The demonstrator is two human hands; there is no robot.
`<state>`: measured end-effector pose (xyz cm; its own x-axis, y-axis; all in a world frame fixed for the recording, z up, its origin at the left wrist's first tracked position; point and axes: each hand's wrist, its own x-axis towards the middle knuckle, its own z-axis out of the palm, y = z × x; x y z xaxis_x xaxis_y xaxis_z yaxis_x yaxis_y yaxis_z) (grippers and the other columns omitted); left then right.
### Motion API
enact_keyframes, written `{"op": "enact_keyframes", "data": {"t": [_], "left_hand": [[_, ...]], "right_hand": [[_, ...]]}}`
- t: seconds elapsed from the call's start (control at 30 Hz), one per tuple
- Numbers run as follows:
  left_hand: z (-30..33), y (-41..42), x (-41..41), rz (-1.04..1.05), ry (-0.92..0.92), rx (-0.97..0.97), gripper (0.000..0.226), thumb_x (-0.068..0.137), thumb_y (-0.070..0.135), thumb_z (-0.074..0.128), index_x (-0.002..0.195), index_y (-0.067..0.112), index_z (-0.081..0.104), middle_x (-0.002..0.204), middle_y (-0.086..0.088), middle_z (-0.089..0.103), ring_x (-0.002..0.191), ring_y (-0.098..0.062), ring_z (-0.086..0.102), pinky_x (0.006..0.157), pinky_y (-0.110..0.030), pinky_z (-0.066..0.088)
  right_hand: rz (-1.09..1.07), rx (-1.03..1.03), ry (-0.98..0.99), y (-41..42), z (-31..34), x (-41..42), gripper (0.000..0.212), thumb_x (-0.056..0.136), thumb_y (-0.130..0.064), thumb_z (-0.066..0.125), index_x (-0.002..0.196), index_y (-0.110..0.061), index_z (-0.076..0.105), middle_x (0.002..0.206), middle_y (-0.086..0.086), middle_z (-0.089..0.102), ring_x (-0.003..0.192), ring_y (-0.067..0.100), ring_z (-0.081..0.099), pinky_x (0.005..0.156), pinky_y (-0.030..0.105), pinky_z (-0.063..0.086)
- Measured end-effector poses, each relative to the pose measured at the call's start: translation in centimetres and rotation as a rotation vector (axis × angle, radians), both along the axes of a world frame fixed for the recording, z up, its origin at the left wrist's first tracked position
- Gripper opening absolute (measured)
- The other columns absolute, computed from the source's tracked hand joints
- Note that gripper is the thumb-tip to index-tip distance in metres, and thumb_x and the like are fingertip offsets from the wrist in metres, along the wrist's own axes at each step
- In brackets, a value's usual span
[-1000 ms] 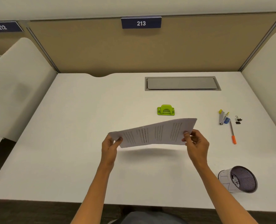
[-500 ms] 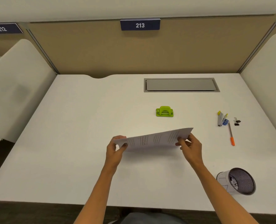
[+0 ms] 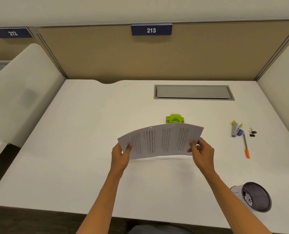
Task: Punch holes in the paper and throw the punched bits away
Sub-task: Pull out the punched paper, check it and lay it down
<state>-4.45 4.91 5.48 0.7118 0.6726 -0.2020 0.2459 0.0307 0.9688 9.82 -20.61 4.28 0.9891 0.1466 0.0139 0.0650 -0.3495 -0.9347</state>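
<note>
A printed sheet of paper (image 3: 160,141) arches upward above the desk's middle, held at both short ends. My left hand (image 3: 121,156) pinches its left end and my right hand (image 3: 202,152) pinches its right end. Two small holes show near the paper's far edge. A green hole punch (image 3: 175,118) sits on the white desk (image 3: 83,149) just behind the paper, partly hidden by the sheet's far edge. A dark mesh waste cup (image 3: 255,196) lies tilted at the desk's front right, with white bits inside.
A stapler and a blue sharpener (image 3: 236,130), two black binder clips (image 3: 252,132) and an orange-capped pen (image 3: 246,146) lie at the right. A grey cable hatch (image 3: 193,92) is set in the desk's back. White dividers flank both sides.
The paper, held nearly flat and low half a second ago, now stands tilted up toward me and bowed, with its printed face showing. Both hands stay on its ends.
</note>
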Motion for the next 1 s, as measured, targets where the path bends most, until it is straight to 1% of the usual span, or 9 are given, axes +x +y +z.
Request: {"op": "enact_keyframes", "data": {"t": [0.13, 0.27, 0.4, 0.53, 0.6, 0.67, 0.77, 0.87, 1.0], "left_hand": [[0.9, 0.3, 0.2, 0.063, -0.045, -0.065, 0.02, 0.097, 0.013, 0.057, 0.116, 0.012, 0.064, 0.107, 0.0, 0.071, 0.099, -0.016, 0.067, 0.076, -0.024, 0.053], [1.1, 0.1, -0.4, 0.172, -0.078, -0.184, 0.018, 0.095, 0.015, 0.062, 0.112, 0.019, 0.066, 0.106, 0.003, 0.072, 0.098, -0.015, 0.067, 0.076, -0.027, 0.053], [0.2, -0.4, -1.3, 0.282, -0.043, -0.298, 0.02, 0.092, 0.017, 0.065, 0.111, 0.025, 0.066, 0.11, 0.001, 0.071, 0.108, -0.024, 0.063, 0.092, -0.045, 0.053], [-0.6, -1.3, -2.2, 0.388, -0.013, -0.455, 0.017, 0.092, 0.014, 0.065, 0.103, 0.027, 0.067, 0.11, 0.0, 0.071, 0.108, -0.026, 0.063, 0.1, -0.052, 0.049], [-0.7, -1.8, -2.5, 0.431, -0.015, -0.532, 0.021, 0.093, 0.012, 0.063, 0.109, 0.025, 0.067, 0.11, 0.001, 0.07, 0.107, -0.024, 0.062, 0.098, -0.051, 0.048], [-0.7, -2.2, -2.9, 0.468, -0.031, -0.597, 0.027, 0.093, 0.01, 0.061, 0.117, 0.023, 0.064, 0.111, 0.001, 0.07, 0.106, -0.024, 0.063, 0.092, -0.048, 0.051], [-0.8, -2.8, -3.4, 0.522, -0.059, -0.672, 0.03, 0.093, 0.007, 0.061, 0.119, 0.022, 0.063, 0.113, -0.002, 0.069, 0.106, -0.025, 0.063, 0.08, -0.042, 0.055], [-0.9, -3.5, -3.8, 0.571, -0.084, -0.739, 0.033, 0.092, 0.004, 0.061, 0.12, 0.021, 0.062, 0.114, -0.005, 0.069, 0.106, -0.027, 0.063, 0.078, -0.042, 0.055], [-1.5, -4.0, -4.6, 0.608, -0.083, -0.829, 0.036, 0.093, 0.004, 0.059, 0.126, 0.018, 0.059, 0.117, -0.011, 0.068, 0.108, -0.032, 0.063, 0.087, -0.049, 0.055]], "right_hand": [[0.041, 0.02, -0.024, 0.4, 1.3, 1.0, 0.008, 0.093, -0.014, 0.062, 0.094, -0.02, 0.066, 0.09, -0.007, 0.072, 0.052, 0.02, 0.06, 0.053, 0.022, 0.049], [0.119, -0.051, -0.009, -0.4, 1.4, 2.6, 0.006, 0.083, -0.021, 0.075, 0.087, -0.025, 0.073, 0.076, -0.006, 0.071, 0.055, 0.012, 0.048, 0.062, 0.027, 0.047], [0.266, 0.107, 0.131, -0.4, 1.3, 3.0, 0.007, 0.082, -0.018, 0.077, 0.089, -0.02, 0.076, 0.085, 0.004, 0.074, 0.079, 0.032, 0.061, 0.074, 0.038, 0.05], [0.321, 0.266, 0.239, 0.5, 1.9, 2.6, 0.015, 0.078, -0.018, 0.078, 0.093, -0.014, 0.077, 0.092, 0.006, 0.076, 0.084, 0.02, 0.066, 0.079, 0.033, 0.051], [0.351, 0.319, 0.292, 0.9, 2.2, 2.2, 0.018, 0.079, -0.013, 0.077, 0.096, -0.011, 0.077, 0.095, 0.003, 0.077, 0.087, 0.016, 0.068, 0.08, 0.026, 0.051], [0.375, 0.355, 0.345, 1.6, 2.4, 1.6, 0.02, 0.074, -0.017, 0.076, 0.093, -0.011, 0.076, 0.09, -0.003, 0.076, 0.079, 0.01, 0.064, 0.071, 0.016, 0.048], [0.399, 0.375, 0.434, 3.1, 1.8, 0.7, 0.021, 0.08, -0.018, 0.074, 0.099, -0.01, 0.073, 0.094, -0.003, 0.073, 0.079, 0.016, 0.053, 0.067, 0.028, 0.036], [0.414, 0.42, 0.536, 5.1, 1.3, -1.0, 0.022, 0.092, -0.009, 0.065, 0.114, -0.013, 0.069, 0.108, 0.0, 0.075, 0.093, 0.017, 0.068, 0.077, 0.032, 0.052], [0.403, 0.423, 0.547, 7.4, 1.1, -2.9, 0.023, 0.096, -0.006, 0.058, 0.117, -0.013, 0.066, 0.106, 0.004, 0.076, 0.093, 0.024, 0.073, 0.069, 0.034, 0.059]]}}
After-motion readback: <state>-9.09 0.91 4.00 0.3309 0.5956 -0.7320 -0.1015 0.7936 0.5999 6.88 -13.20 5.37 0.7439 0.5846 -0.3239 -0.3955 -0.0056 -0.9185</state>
